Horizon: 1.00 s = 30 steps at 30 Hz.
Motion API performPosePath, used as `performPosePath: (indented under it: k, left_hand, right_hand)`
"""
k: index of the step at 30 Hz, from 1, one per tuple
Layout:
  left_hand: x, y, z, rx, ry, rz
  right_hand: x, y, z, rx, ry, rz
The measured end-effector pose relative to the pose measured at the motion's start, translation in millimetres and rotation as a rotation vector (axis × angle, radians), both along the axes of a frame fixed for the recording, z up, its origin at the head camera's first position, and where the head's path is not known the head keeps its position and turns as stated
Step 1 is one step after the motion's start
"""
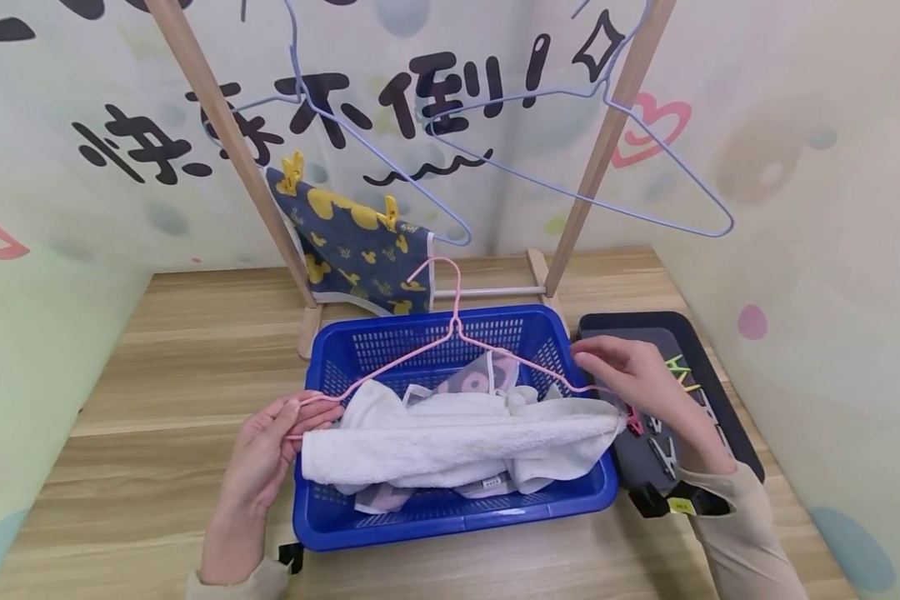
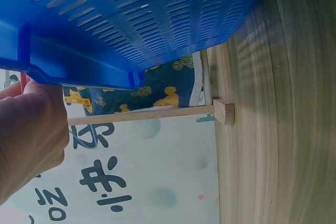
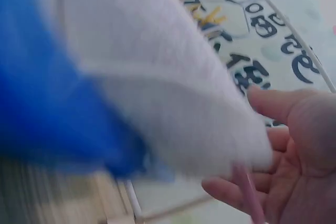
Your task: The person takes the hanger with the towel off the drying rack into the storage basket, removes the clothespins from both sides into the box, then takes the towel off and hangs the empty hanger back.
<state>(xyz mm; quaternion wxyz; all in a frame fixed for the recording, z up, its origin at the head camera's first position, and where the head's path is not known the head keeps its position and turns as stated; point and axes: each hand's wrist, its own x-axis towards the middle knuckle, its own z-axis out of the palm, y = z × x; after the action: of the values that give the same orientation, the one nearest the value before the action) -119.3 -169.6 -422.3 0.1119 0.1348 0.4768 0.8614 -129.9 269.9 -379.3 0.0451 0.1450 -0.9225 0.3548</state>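
Observation:
A pink clothes hanger [image 1: 458, 321] lies over the blue basket [image 1: 450, 523], its hook toward the back. Over its lower bar hangs a white towel [image 1: 450, 450]. At the hanger's left corner my left hand [image 1: 264, 442] pinches the pink wire between thumb and fingers; the left wrist view shows this hand [image 2: 34, 129] beside the basket's wall. My right hand [image 1: 637, 375] is just beyond the hanger's right end, over the dark tray. In the right wrist view the hand's [image 3: 299, 150] fingers are loosely spread, with the pink wire passing close by them.
Patterned cloth [image 1: 474, 379] lies in the basket under the towel. Behind stands a wooden rack [image 1: 603, 142] with blue hangers [image 1: 390, 146] and a navy cloth [image 1: 352, 250] held by yellow clips [image 1: 291, 173]. A dark tray [image 1: 633, 321] at right holds several small clips [image 1: 663, 457].

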Motion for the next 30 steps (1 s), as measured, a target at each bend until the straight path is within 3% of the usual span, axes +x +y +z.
performPosePath:
  k: [7,11,21,30]
  left_hand:
    - [-0.3,0.6,-0.7,0.014,0.02,-0.007]
    - [-0.2,0.1,-0.9,-0.005,0.015,-0.002]
    - [-0.2,0.1,-1.1,0.032,0.01,-0.032]
    - [-1.6,-1.2,-2.6,0.075,-0.009,-0.078]
  right_hand:
    - [-16.4,-24.0,4.2,-0.091,-0.206,0.23]
    - [-18.1,-33.5,2.0,-0.133,-0.271,0.302]
    - [-15.5,-48.1,-0.4,-0.261,-0.325,0.234]
    - [-9.6,-54.5,0.7,-0.242,-0.146,0.181]
